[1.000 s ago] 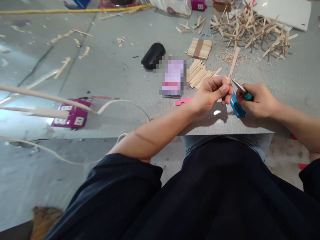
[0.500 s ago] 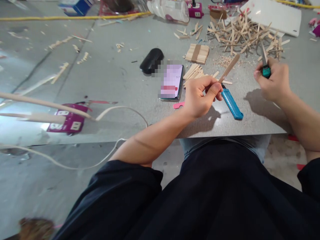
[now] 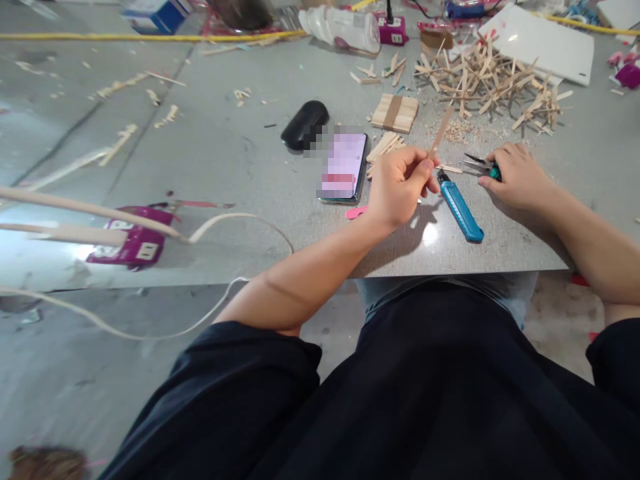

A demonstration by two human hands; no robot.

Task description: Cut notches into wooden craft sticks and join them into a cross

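Over there, the left hand (image 3: 403, 188) pinches a wooden craft stick (image 3: 442, 129), which slants up past its fingertips. The right hand (image 3: 519, 175) covers the needle-nose pliers (image 3: 495, 172); whether it grips them I can't tell. A blue utility knife (image 3: 463, 212) lies between the hands.

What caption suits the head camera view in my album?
Left hand pinching a wooden stick, right hand on pliers, blue cutter between them.
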